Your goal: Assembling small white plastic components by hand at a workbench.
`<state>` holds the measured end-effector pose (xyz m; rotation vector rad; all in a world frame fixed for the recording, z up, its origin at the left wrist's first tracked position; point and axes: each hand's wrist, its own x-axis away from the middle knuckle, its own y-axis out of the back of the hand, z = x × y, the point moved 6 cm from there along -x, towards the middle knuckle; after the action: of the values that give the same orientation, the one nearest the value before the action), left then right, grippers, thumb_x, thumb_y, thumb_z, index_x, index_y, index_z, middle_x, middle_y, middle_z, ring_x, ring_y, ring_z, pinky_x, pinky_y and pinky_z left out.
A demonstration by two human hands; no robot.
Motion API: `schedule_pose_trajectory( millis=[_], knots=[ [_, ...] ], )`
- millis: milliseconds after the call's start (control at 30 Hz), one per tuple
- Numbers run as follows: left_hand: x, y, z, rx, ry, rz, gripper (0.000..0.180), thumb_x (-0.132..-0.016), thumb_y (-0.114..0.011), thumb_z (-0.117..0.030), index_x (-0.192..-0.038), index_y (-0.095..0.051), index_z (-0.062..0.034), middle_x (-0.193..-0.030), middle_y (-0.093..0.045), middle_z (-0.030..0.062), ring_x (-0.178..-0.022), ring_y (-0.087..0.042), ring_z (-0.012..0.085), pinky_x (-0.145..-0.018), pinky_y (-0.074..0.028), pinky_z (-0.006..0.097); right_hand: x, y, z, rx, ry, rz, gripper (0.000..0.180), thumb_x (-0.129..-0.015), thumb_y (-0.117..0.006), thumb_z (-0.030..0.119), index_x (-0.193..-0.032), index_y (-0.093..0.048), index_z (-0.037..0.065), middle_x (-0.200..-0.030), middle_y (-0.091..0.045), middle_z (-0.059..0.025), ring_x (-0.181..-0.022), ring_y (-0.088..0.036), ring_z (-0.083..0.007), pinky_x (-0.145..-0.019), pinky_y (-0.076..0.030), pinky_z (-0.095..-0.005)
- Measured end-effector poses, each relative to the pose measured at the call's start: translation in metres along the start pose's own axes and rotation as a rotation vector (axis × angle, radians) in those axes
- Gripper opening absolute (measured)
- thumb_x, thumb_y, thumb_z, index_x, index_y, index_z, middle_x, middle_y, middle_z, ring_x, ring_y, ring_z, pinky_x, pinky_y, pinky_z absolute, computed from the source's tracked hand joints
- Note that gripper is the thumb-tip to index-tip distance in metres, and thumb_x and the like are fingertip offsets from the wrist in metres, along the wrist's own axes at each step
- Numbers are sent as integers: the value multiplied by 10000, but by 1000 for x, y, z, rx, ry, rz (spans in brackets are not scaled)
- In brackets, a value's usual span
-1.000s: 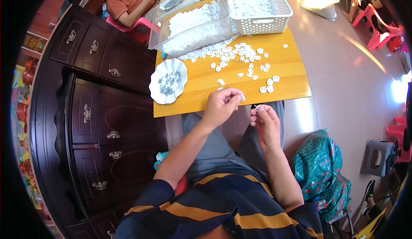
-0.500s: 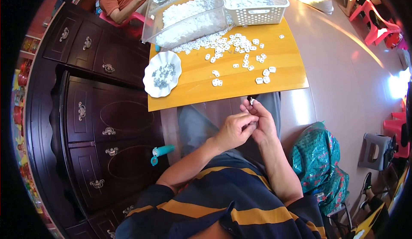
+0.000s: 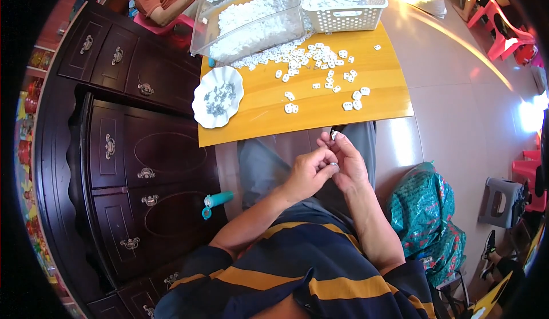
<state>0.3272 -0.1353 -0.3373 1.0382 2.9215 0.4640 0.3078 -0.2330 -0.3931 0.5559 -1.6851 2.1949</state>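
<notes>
Between fingers of the right hand [image 3: 350,169], holding a small white piece [image 3: 334,136] near the yellow table [image 3: 257,113], and, with the left hand [image 3: 310,175], pinching another white piece [image 3: 334,164] beside the right palm.

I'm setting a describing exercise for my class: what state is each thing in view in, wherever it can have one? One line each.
Left hand: closed on something small and pale
Right hand: pinching a small white piece
Loose white pieces: scattered on the table
Clear bin: open-topped, holding white pieces
White basket: open-topped, holding white pieces
Scalloped plate: holding grey and white bits
Upper drawers: shut
</notes>
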Motion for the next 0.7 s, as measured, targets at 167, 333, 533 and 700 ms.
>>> schedule_pose_trajectory(
  millis=[167, 333, 533, 700],
  knots=[
    [-4, 35, -7, 210, 1, -135, 184, -984, -638, -68, -1152, -675, 0, -913, -693, -6, -770, -591, 36, -701, -506, 203, 9, -13, 9, 238, 102, -1, 109, -1022, -587, 197, -1044, -622, 95, -1022, -713, -60, -917, -659, -129, -823, -499, -264],
    [-13, 62, -10, 68, -49, -224, 223, -994, -629, -85, -1198, -668, -4, -908, -669, -15, -747, -586, 36, -671, -504, 200, 9, -17, 9, 471, 218, 41, 110, -1016, -604, 199, -1014, -621, 90, -961, -700, -34, -864, -630, -101, -801, -481, -250],
    [-13, 62, -5, 115, -109, -221, 221, -983, -633, -49, -1197, -641, 4, -955, -646, -4, -771, -593, 40, -694, -506, 199, 10, -20, 5, 561, 250, 72, 93, -1009, -615, 168, -996, -626, 77, -889, -659, -1, -804, -587, -76, -753, -464, -226],
    [-12, 60, -3, 120, -79, -214, 218, -979, -636, -43, -1191, -642, 6, -945, -647, -7, -789, -596, 38, -703, -506, 200, 12, -21, 6, 574, 249, 63, 104, -1003, -626, 194, -991, -635, 91, -854, -646, 15, -767, -577, -69, -717, -443, -211]
  ],
)
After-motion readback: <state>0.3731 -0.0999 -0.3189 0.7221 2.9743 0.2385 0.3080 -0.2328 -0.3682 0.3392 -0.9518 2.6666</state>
